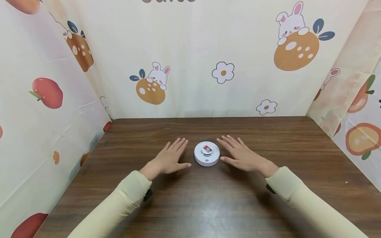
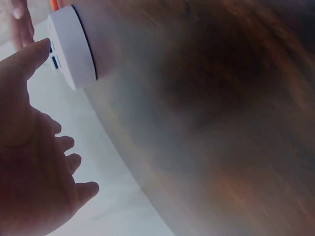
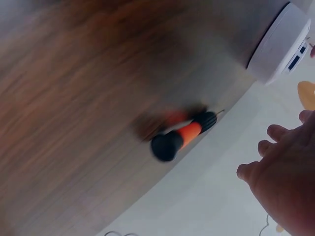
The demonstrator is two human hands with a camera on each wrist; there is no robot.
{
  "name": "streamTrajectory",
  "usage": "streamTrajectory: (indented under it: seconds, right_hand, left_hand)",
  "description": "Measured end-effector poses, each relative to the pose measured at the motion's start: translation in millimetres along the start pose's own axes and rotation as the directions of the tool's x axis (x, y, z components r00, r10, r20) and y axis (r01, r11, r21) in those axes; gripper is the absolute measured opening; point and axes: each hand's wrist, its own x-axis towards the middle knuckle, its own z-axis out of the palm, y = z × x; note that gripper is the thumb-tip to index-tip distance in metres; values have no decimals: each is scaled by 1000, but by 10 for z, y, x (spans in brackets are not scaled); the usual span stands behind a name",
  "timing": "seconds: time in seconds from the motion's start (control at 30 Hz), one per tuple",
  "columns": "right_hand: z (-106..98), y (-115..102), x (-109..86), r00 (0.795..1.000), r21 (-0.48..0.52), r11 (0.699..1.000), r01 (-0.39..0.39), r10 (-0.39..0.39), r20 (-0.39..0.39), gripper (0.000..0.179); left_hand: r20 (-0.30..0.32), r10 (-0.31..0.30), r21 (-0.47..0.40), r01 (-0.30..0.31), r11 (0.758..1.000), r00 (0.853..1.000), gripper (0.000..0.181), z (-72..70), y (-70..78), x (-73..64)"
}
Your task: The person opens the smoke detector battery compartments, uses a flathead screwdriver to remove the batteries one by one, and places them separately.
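A round white smoke detector (image 1: 206,154) with a red and white label on its raised centre lies on the wooden table. To its left hovers my left hand (image 1: 170,159), fingers straight, thumb pointing at the detector. My right hand (image 1: 242,156) mirrors it on the other side, palm down with fingers extended. Neither hand holds anything, and whether a thumb touches the detector I cannot tell. In the right wrist view a screwdriver (image 3: 189,132) with a black and orange handle lies on the table near the right hand; from the head view that hand mostly hides it.
Brown wood grain covers the table (image 1: 205,198). A printed curtain (image 1: 190,82) with rabbits, fruit and flowers stands along its back edge, and similar cloth hangs at the left and right sides. A tiny pale speck (image 1: 346,182) lies on the right part of the table.
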Motion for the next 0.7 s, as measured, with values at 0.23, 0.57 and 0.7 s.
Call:
streamTrajectory:
  seconds: [0.23, 0.57, 0.7]
  right_hand:
    - [59, -58, 127, 999, 21, 1000, 11, -12, 45, 70]
    - [118, -93, 241, 984, 236, 970, -53, 10, 178, 89]
    - [161, -99, 284, 980, 287, 956, -62, 4, 200, 92]
  left_hand:
    - [33, -7, 33, 6, 999, 999, 91, 34, 107, 135]
    - [79, 23, -50, -19, 999, 997, 97, 53, 192, 359]
    - [87, 68, -112, -58, 992, 994, 99, 76, 188, 426]
